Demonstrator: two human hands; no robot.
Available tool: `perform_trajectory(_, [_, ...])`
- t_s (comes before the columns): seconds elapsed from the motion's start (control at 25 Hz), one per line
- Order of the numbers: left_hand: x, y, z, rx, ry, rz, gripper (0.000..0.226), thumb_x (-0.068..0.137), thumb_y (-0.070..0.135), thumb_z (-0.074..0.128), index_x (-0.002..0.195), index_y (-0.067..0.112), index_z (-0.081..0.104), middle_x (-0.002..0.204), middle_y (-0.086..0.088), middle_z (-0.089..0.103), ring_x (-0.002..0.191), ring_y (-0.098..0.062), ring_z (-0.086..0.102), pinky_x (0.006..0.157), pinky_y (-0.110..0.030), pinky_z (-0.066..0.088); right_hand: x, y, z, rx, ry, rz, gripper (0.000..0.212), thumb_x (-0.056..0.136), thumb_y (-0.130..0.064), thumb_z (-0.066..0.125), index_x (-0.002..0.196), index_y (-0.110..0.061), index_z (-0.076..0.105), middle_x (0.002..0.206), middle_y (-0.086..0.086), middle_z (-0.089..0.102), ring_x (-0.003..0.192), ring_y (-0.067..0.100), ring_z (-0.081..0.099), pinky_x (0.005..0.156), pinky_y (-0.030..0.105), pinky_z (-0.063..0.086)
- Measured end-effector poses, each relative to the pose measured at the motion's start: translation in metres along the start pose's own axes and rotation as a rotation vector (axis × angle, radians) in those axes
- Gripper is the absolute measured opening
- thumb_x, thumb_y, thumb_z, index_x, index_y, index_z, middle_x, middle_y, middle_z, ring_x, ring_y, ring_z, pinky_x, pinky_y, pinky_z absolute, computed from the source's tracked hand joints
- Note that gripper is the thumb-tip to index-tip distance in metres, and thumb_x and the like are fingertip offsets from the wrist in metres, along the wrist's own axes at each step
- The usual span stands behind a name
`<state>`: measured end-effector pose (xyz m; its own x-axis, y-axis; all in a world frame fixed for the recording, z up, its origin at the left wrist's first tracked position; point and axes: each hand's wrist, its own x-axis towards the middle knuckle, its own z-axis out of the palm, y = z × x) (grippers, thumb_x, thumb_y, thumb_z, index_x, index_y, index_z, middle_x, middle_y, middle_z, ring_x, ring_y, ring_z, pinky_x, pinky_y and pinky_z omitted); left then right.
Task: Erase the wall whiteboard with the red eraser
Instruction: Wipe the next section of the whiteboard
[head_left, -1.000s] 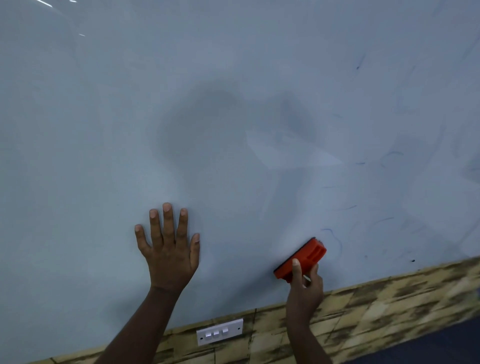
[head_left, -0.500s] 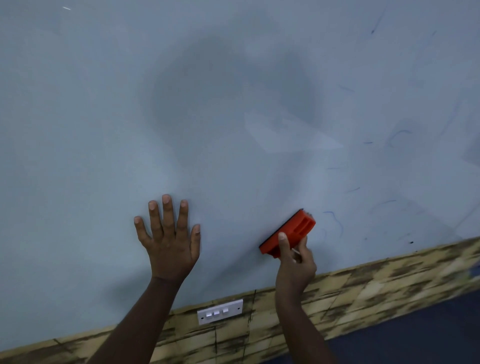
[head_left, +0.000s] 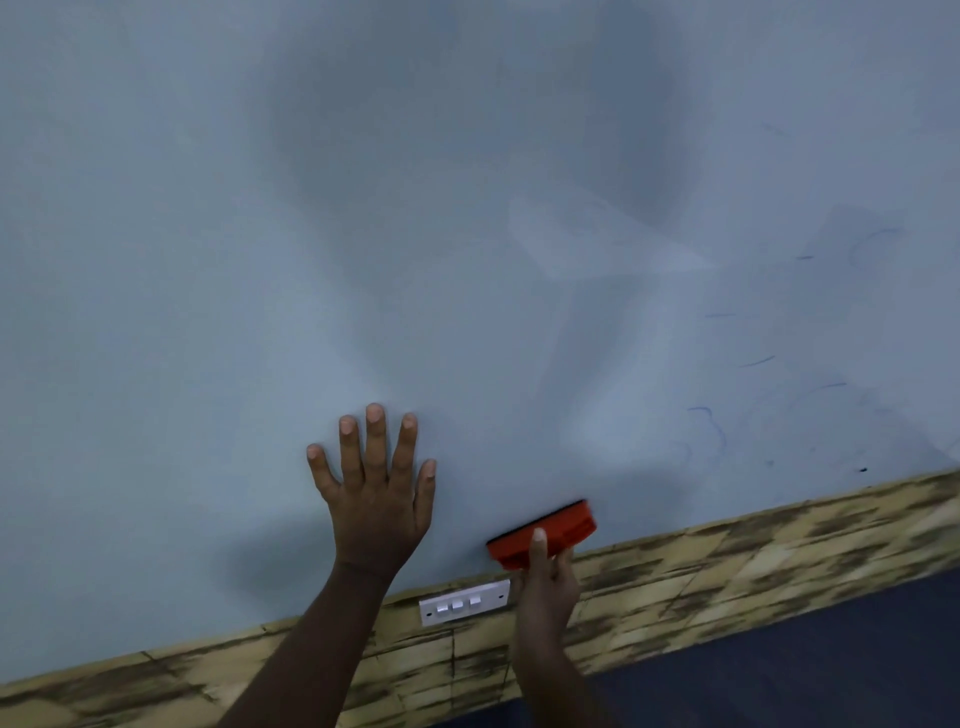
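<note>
— Whiteboard (head_left: 208, 260) fills almost all that we see; where is the red eraser (head_left: 543, 532) on it?

— We see it low on the board, close to the bottom edge, with its long side tilted and its right end higher. Its dark felt face lies against the board surface.

— Which hand holds it?

— Our right hand (head_left: 545, 577) grips it from below. The thumb is laid across the red back of the eraser, and the other fingers curl around its lower side, partly hidden.

— And the other hand?

— Our left hand (head_left: 376, 499) rests flat on the board, to the left of the eraser and apart from it. Its fingers are straight and spread, pointing up, and they hold nothing.

— What is near the fingers?

— Just below the right hand and between the two wrists we see a white switch plate (head_left: 465, 603) with three small switches, fixed on the brick-pattern wall strip (head_left: 779, 561) under the board. To the right of the gripping fingers, and higher, some thin blue pen marks (head_left: 711, 426) remain on the board. Above both hands a soft dark shadow lies on the surface. At the bottom right a dark blue floor (head_left: 831, 665) shows.
</note>
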<state>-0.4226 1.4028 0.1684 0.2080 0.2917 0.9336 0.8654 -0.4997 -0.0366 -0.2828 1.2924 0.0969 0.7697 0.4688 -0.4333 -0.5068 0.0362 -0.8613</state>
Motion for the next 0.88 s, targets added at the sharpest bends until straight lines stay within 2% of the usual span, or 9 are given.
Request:
perform_trajectory(0.12, [-0.005,-0.001,0.001,0.004,-0.016,0.025,0.076,0.109,0.044,0.042,0.171,0.017,0.008,0.178,-0.013,-0.003,0.164,-0.033,-0.003,0.129,-0.062,-0.004,-0.007,0.018,0.002,0.184,-0.055,0.294,0.055,0.096,-0.038,0.067,0.137,-0.004,0.057,0.117,0.019,0.07,0.101,0.035,0.07,0.078,0.041,0.063])
perform_trajectory(0.2, [-0.007,-0.002,0.001,0.004,-0.027,0.041,0.078,0.108,0.045,0.044,0.171,0.017,0.007,0.178,-0.013,-0.004,0.164,-0.034,-0.003,0.129,-0.063,-0.004,-0.004,0.018,-0.003,0.264,-0.083,0.454,0.052,0.099,-0.032,0.064,0.139,0.0,0.053,0.114,0.022,0.067,0.099,0.037,0.067,0.076,0.046,0.063])
perform_trajectory(0.28, [-0.008,-0.002,-0.001,0.0,-0.033,0.048,0.079,0.107,0.045,0.045,0.171,0.018,0.008,0.178,-0.013,-0.004,0.164,-0.034,-0.003,0.128,-0.064,-0.004,-0.003,0.016,-0.004,0.295,-0.111,0.506,0.058,0.097,-0.031,0.066,0.142,0.002,0.049,0.114,0.024,0.064,0.1,0.038,0.065,0.069,0.047,0.063])
perform_trajectory(0.32, [-0.008,-0.003,-0.001,0.0,-0.04,0.047,0.079,0.106,0.046,0.046,0.171,0.018,0.008,0.178,-0.012,-0.004,0.165,-0.033,-0.003,0.128,-0.064,-0.005,-0.006,0.014,-0.003,0.304,-0.121,0.517,0.064,0.093,-0.031,0.069,0.143,0.002,0.049,0.116,0.025,0.064,0.102,0.04,0.065,0.071,0.049,0.064])
perform_trajectory(0.44, [-0.011,-0.005,-0.003,0.002,-0.054,0.063,0.079,0.107,0.046,0.048,0.171,0.018,0.01,0.178,-0.013,-0.003,0.164,-0.033,-0.003,0.128,-0.064,-0.005,-0.022,-0.004,0.003,0.332,-0.139,0.464,0.077,0.074,-0.031,0.079,0.139,0.002,0.052,0.126,0.028,0.065,0.115,0.043,0.065,0.101,0.058,0.054])
perform_trajectory(0.52, [-0.015,-0.005,-0.004,-0.004,-0.063,0.082,0.079,0.107,0.047,0.048,0.171,0.016,0.012,0.178,-0.014,-0.002,0.164,-0.034,-0.003,0.128,-0.065,-0.005,-0.029,-0.028,0.007,0.388,-0.16,0.379,0.071,0.076,-0.03,0.08,0.134,0.002,0.055,0.124,0.027,0.067,0.114,0.042,0.067,0.106,0.057,0.05])
perform_trajectory(0.68, [-0.029,-0.012,-0.001,0.009,-0.095,0.123,0.078,0.106,0.047,0.051,0.169,0.012,0.02,0.178,-0.014,0.006,0.164,-0.034,0.003,0.129,-0.064,-0.003,-0.05,-0.079,0.023,0.379,-0.188,0.207,0.055,0.082,-0.032,0.082,0.124,-0.005,0.061,0.12,0.024,0.07,0.108,0.039,0.071,0.099,0.055,0.057])
perform_trajectory(0.76, [-0.034,-0.014,-0.005,0.005,-0.115,0.146,0.075,0.106,0.045,0.052,0.168,0.012,0.025,0.177,-0.014,0.011,0.164,-0.033,0.006,0.129,-0.063,-0.001,-0.069,-0.096,0.032,0.317,-0.186,0.111,0.042,0.086,-0.033,0.081,0.12,-0.013,0.065,0.115,0.019,0.074,0.103,0.034,0.074,0.092,0.049,0.061])
perform_trajectory(0.88, [-0.038,-0.005,-0.016,-0.04,-0.132,0.119,0.069,0.106,0.038,0.053,0.166,0.013,0.031,0.175,-0.012,0.019,0.162,-0.031,0.015,0.127,-0.058,0.009,-0.081,-0.105,0.036,0.237,-0.149,0.002,0.03,0.088,-0.036,0.079,0.113,-0.021,0.069,0.103,0.01,0.077,0.093,0.026,0.077,0.082,0.041,0.065])
